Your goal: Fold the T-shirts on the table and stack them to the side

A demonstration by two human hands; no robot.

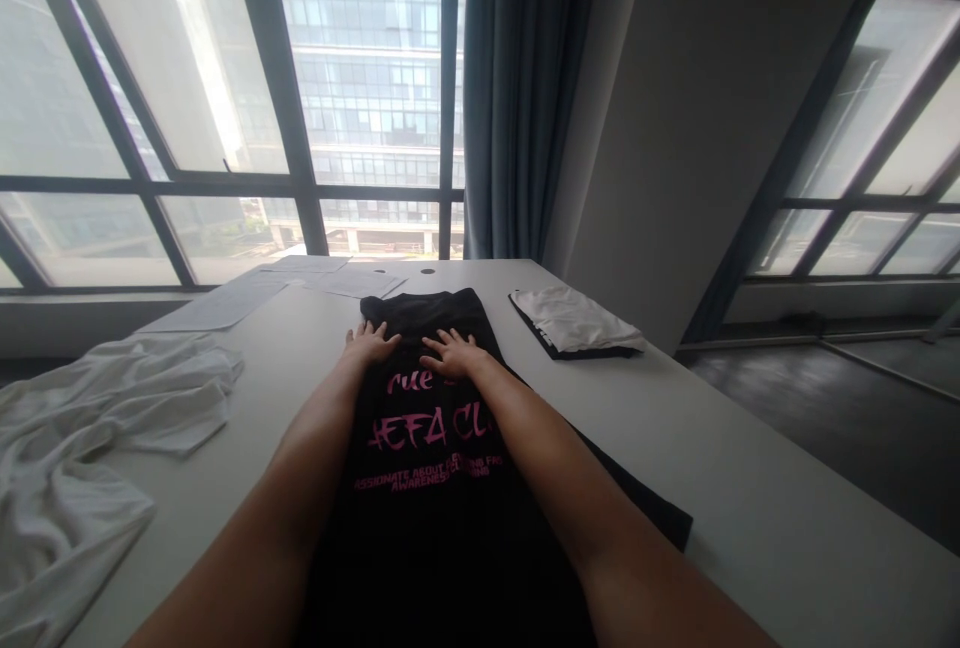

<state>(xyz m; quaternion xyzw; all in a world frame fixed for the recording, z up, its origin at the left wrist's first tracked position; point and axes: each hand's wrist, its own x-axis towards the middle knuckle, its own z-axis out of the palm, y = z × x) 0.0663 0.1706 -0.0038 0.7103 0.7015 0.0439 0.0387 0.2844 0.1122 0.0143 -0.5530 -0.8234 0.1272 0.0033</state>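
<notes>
A black T-shirt [442,548] with pink lettering lies lengthwise on the white table in front of me, its sides turned in to a narrow strip. Both my arms reach over it toward its far end. My left hand [369,340] rests on the shirt's upper left edge, fingers spread. On the right part of the print, my right hand [454,354] lies flat with its fingers apart, covering some of the letters. A dark piece of the cloth sticks out to the right from under my right forearm.
A crumpled white garment [97,448] spreads over the table's left side. Folded white and black clothes [581,320] lie at the back right. Sheets of paper [225,300] are at the back left. Beyond the white table [750,488] stand windows and a blue curtain [517,108].
</notes>
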